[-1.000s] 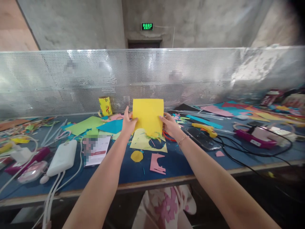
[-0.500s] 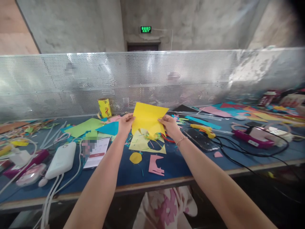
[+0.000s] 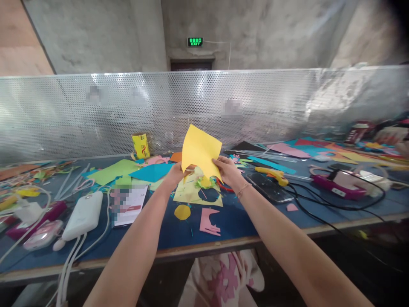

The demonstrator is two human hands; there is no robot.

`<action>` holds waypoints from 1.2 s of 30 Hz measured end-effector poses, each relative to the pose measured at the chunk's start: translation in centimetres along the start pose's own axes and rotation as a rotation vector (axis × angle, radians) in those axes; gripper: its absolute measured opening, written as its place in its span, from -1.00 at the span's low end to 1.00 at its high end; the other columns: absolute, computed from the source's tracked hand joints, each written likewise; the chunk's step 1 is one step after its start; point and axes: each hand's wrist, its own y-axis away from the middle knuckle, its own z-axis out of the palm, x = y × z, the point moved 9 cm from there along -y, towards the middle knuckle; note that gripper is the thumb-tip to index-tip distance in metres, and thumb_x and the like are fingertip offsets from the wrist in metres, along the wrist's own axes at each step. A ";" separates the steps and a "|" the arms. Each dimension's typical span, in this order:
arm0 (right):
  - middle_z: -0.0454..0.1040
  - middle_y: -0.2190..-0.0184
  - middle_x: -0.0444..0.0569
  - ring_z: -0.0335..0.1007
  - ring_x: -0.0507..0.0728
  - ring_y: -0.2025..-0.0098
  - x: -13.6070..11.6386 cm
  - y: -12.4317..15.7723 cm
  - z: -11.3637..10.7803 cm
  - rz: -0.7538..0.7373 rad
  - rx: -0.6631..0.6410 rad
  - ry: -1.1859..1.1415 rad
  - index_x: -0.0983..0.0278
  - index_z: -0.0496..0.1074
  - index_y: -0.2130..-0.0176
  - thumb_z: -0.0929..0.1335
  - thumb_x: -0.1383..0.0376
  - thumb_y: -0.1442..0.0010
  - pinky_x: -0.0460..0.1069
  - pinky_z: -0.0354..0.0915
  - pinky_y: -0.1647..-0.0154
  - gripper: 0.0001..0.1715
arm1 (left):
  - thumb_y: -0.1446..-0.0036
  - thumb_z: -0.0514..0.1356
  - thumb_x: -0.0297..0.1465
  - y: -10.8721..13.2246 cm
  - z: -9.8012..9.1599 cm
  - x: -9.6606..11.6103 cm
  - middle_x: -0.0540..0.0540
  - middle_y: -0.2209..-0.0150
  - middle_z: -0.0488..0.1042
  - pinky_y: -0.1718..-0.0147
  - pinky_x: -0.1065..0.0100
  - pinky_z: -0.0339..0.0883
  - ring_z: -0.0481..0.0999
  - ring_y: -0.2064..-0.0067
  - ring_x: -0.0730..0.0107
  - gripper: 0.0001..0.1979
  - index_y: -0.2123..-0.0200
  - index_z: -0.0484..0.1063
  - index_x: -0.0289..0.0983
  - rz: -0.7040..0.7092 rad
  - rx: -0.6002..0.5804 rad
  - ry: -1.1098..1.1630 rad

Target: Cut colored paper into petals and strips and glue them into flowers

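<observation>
A yellow sheet of paper [image 3: 200, 150] stands tilted above the middle of the blue table [image 3: 236, 221]. My right hand [image 3: 227, 170] pinches its lower right edge. My left hand [image 3: 176, 174] is closed on its lower left corner, partly hidden behind the sheet. Under the hands lies a pale yellow sheet with cut-out holes [image 3: 194, 194]. Nearer to me lie a yellow paper disc [image 3: 182, 211] and a pink cut scrap [image 3: 209, 221].
A white power bank [image 3: 83, 215] with cables and a phone [image 3: 129, 204] lie to the left. Green [image 3: 111, 169] and blue [image 3: 151, 172] sheets lie behind them. On the right lie a second phone [image 3: 270, 186], a yellow glue gun [image 3: 274, 172], black cables and more scraps. A perforated metal screen [image 3: 255, 104] closes the back.
The yellow sheet has tilted and turned, its top corner risen. My left hand has slid down from the sheet's left edge to its lower corner. My right hand has kept its grip.
</observation>
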 end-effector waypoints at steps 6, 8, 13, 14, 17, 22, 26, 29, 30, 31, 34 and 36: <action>0.53 0.32 -0.04 0.46 0.14 0.20 0.8 0.4 0.7 -0.001 0.050 -0.090 0.25 0.38 0.38 0.46 0.34 0.19 -0.02 0.42 0.23 -0.72 | 0.38 0.41 -0.42 1.9 4.9 0.7 -0.19 0.15 0.44 0.17 0.24 0.35 0.44 0.13 0.17 -0.47 0.22 0.39 -0.28 0.175 -0.198 -0.244; 0.53 0.31 -0.04 0.45 0.14 0.19 1.2 0.7 1.4 -0.002 0.040 -0.100 0.24 0.38 0.36 0.45 0.32 0.19 -0.03 0.41 0.25 -0.71 | 0.27 0.38 -0.38 2.0 5.1 1.0 -0.21 0.14 0.44 0.09 0.23 0.31 0.41 0.05 0.14 -0.55 0.22 0.38 -0.28 0.237 -0.130 -0.193; 0.50 0.22 -0.05 0.41 0.12 0.16 1.9 2.0 4.7 0.009 -0.117 -0.018 0.22 0.40 0.30 0.44 0.25 0.18 -0.05 0.37 0.28 -0.65 | -0.05 0.17 -0.29 1.2 4.2 -0.1 -0.18 0.09 0.45 0.13 0.26 0.34 0.45 0.07 0.20 -0.69 0.12 0.34 -0.27 0.144 0.042 0.085; 0.49 0.21 -0.06 0.41 0.11 0.18 2.0 2.0 4.9 0.015 -0.117 0.021 0.21 0.40 0.30 0.44 0.24 0.18 -0.06 0.36 0.29 -0.65 | -0.06 0.16 -0.28 1.1 3.9 -0.4 -0.18 0.09 0.46 0.17 0.27 0.36 0.46 0.10 0.23 -0.69 0.11 0.34 -0.26 0.107 0.074 0.123; 0.48 0.21 -0.05 0.40 0.09 0.25 1.3 1.5 3.4 -0.007 -0.011 0.237 0.22 0.41 0.30 0.39 0.16 0.11 -0.06 0.31 0.36 -0.68 | -0.07 0.15 -0.31 0.8 3.1 -0.9 -0.18 0.17 0.49 0.25 0.31 0.39 0.50 0.21 0.29 -0.73 0.16 0.36 -0.29 0.071 0.144 0.187; 0.48 0.37 0.08 0.38 0.21 0.25 -1.2 0.4 -0.5 -0.065 -0.059 1.287 0.32 0.41 0.39 0.37 0.21 0.06 0.03 0.23 0.25 -0.77 | -0.06 0.11 -0.44 0.0 0.3 -1.8 -0.10 0.39 0.49 0.35 0.33 0.42 0.50 0.41 0.40 -0.78 0.18 0.34 -0.35 -0.023 0.312 0.375; 0.46 0.29 0.24 0.39 0.30 0.20 -0.3 0.6 -6.0 0.284 -0.070 1.783 0.36 0.42 0.41 0.37 0.34 0.16 0.02 0.22 0.32 -0.80 | 0.05 0.18 -0.53 -0.4 -2.4 -2.0 -0.03 0.41 0.47 0.45 0.44 0.37 0.43 0.53 0.55 -0.75 0.22 0.36 -0.32 -0.048 0.431 0.477; 0.48 0.41 0.18 0.42 0.25 0.33 0.8 0.9 -6.9 0.357 -0.149 1.794 0.34 0.43 0.48 0.36 0.38 0.22 0.00 0.21 0.43 -0.84 | 0.11 0.21 -0.57 -0.6 -3.9 -2.0 0.01 0.43 0.46 0.47 0.48 0.33 0.40 0.53 0.60 -0.74 0.26 0.38 -0.30 -0.046 0.494 0.524; 0.47 0.45 0.15 0.42 0.24 0.36 1.2 0.9 -6.9 0.369 -0.166 1.790 0.34 0.43 0.49 0.36 0.37 0.23 0.00 0.20 0.45 -0.85 | 0.12 0.21 -0.58 -0.6 -4.3 -2.0 0.02 0.43 0.46 0.47 0.49 0.32 0.40 0.53 0.60 -0.73 0.27 0.38 -0.29 -0.045 0.516 0.525; 0.47 0.48 0.14 0.42 0.23 0.38 1.4 0.9 -6.9 0.374 -0.174 1.782 0.33 0.43 0.52 0.36 0.37 0.24 -0.01 0.20 0.47 -0.87 | 0.13 0.20 -0.59 -0.6 -4.6 -2.0 0.02 0.42 0.46 0.47 0.50 0.32 0.40 0.51 0.60 -0.72 0.27 0.38 -0.27 -0.044 0.535 0.523; 0.46 0.55 0.13 0.41 0.22 0.44 1.6 0.4 -6.8 0.328 -0.146 1.744 0.32 0.39 0.62 0.36 0.39 0.28 0.00 0.19 0.50 -0.95 | 0.11 0.17 -0.61 -0.8 -4.8 -2.3 -0.01 0.37 0.47 0.44 0.50 0.35 0.44 0.44 0.56 -0.68 0.22 0.37 -0.25 -0.043 0.538 0.530; 0.45 0.59 0.13 0.40 0.22 0.45 1.1 0.0 -6.5 0.229 -0.110 1.707 0.31 0.37 0.67 0.36 0.40 0.27 0.00 0.19 0.49 -0.95 | 0.08 0.13 -0.62 -1.2 -4.2 -2.6 -0.03 0.33 0.48 0.38 0.46 0.40 0.47 0.38 0.52 -0.66 0.18 0.35 -0.25 -0.057 0.476 0.545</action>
